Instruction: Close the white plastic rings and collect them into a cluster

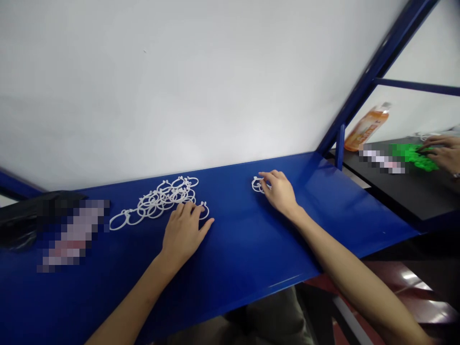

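A loose pile of thin white plastic rings (154, 209), each with small knobs on its rim, lies on the blue tabletop (240, 239) left of centre. My left hand (183, 230) rests palm down at the pile's near right edge, its thumb held apart from the fingers. One white ring (208, 213) shows just past its fingertips. Further right, my right hand (281, 192) has thumb and index finger closed on a white ring (254, 187) in a small group. The fingers hide part of that group.
Black plastic (21, 215) and a blurred-out packet (74, 235) lie at the left. A white wall (215, 86) rises behind the table. Past a blue frame post (339, 146) are an orange bottle (368, 127), bright green pieces (419, 157) and another person's hand (443, 152) at a black table.
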`<state>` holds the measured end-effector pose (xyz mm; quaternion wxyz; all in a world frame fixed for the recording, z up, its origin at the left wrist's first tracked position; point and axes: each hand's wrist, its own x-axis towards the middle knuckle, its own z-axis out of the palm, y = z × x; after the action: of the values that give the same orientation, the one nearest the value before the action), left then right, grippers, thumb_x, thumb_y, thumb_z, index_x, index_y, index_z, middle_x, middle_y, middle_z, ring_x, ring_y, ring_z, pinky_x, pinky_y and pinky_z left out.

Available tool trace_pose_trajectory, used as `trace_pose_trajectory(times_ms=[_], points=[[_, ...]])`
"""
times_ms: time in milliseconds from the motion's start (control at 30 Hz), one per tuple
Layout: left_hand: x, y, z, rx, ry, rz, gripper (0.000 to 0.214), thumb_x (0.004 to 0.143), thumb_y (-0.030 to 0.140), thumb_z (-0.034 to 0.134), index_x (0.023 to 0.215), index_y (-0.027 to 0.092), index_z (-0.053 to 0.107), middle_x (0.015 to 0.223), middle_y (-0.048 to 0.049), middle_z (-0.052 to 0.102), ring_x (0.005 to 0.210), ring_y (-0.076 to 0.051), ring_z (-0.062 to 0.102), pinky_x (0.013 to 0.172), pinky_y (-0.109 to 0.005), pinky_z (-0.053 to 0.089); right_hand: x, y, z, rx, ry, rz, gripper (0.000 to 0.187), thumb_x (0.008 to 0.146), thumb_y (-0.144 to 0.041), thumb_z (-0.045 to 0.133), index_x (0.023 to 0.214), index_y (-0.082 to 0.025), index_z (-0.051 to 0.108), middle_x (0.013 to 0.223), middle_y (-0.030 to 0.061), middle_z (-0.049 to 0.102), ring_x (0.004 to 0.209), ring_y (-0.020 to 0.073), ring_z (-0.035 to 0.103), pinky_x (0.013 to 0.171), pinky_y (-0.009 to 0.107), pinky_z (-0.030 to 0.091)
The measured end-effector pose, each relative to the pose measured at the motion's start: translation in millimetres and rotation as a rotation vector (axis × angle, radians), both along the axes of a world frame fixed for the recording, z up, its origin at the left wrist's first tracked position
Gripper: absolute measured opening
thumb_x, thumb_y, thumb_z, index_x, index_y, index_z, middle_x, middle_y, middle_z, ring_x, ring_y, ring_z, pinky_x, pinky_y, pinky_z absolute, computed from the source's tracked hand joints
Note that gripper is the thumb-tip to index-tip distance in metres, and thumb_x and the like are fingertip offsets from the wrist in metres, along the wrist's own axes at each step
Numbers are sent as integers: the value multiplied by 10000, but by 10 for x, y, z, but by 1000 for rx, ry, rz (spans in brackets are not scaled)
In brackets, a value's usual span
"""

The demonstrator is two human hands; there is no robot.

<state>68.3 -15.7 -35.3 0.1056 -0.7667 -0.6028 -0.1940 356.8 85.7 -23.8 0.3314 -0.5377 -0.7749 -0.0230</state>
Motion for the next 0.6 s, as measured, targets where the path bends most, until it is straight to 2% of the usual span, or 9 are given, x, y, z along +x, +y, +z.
trace_pose_trajectory(times_ms=[100, 200, 300, 333, 400, 467, 533, 600], points=[[-27, 4, -4, -5, 15, -40, 185, 925, 353, 588, 919, 204, 698, 945, -84, 630, 935, -277, 558, 812, -420, 475, 134, 111, 1, -6, -49, -129, 276, 921, -252, 579, 1151, -162, 704, 965, 121, 677, 943, 300, 559, 832, 426, 514], [14, -10, 21, 36, -17, -131, 171, 950, 269, 549, 888, 216, 699, 897, -57, 630, 879, -235, 552, 816, -391, 468, 107, 76, 39, 47, -31, -125, 279, 937, -308, 576, 1128, -152, 704, 988, 139, 675, 967, 312, 554, 857, 440, 500], [93, -42, 70, 114, -68, -203, 177, 963, 258, 543, 876, 204, 688, 841, -38, 632, 835, -204, 556, 827, -367, 465, -86, -129, 118, 7, 89, 73, 228, 968, -329, 554, 1046, -179, 708, 964, 102, 695, 939, 262, 593, 895, 414, 486], [121, -56, 87, 144, -83, -215, 179, 965, 255, 545, 866, 201, 683, 818, -31, 632, 821, -196, 558, 827, -359, 463, -177, -229, 144, -61, 151, 178, 215, 971, -344, 561, 1015, -189, 703, 955, 80, 704, 911, 234, 612, 886, 388, 490], [173, -85, 115, 202, -103, -228, 177, 963, 246, 554, 842, 201, 675, 771, -19, 630, 794, -185, 561, 814, -346, 455, -368, -444, 181, -283, 289, 397, 210, 971, -373, 572, 996, -198, 686, 919, 43, 716, 796, 176, 639, 771, 311, 512], [219, -112, 125, 244, -99, -241, 180, 957, 241, 562, 816, 204, 667, 737, -12, 628, 773, -181, 559, 786, -340, 444, -534, -632, 184, -481, 381, 544, 215, 962, -396, 589, 985, -197, 668, 882, 24, 714, 770, 156, 647, 713, 277, 509], [259, -137, 119, 261, -80, -264, 200, 950, 241, 569, 771, 206, 651, 703, -9, 613, 749, -182, 546, 753, -341, 431, -643, -749, 151, -598, 468, 598, 217, 954, -403, 600, 940, -191, 642, 829, 12, 698, 739, 144, 641, 682, 266, 504], [297, -161, 108, 265, -69, -295, 221, 944, 235, 574, 733, 207, 633, 673, -6, 594, 723, -180, 528, 722, -341, 417, -689, -784, 92, -678, 579, 594, 228, 939, -416, 620, 904, -191, 601, 780, 1, 680, 702, 136, 633, 657, 263, 503]])
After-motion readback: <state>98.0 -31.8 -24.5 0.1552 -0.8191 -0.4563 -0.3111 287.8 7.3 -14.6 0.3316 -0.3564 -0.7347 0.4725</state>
